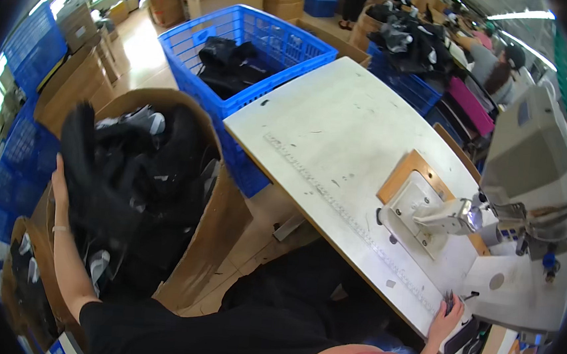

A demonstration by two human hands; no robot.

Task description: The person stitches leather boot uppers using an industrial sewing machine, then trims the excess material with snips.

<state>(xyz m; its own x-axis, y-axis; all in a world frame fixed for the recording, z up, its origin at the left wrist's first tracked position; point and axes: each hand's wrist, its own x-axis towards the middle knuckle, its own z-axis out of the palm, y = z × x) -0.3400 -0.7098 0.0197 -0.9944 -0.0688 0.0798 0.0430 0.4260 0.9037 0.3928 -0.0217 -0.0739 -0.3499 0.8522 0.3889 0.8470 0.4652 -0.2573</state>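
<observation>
From your one o'clock to four o'clock spreads the white table [340, 135]; its long edge faces the open carton [207, 254] at nine o'clock. The carton's raised rim may catch fabric, while above it the room for moving seems wider. Over its left side is the black cloth piece [94, 175], blurred, probably soft and light, so better held by a thick fold. Your left hand [61, 179] touches its outer side; whether it grips, I cannot tell. Your right hand [444, 319], at four o'clock, has its fingers bent around a small dark tool [449, 302].
</observation>
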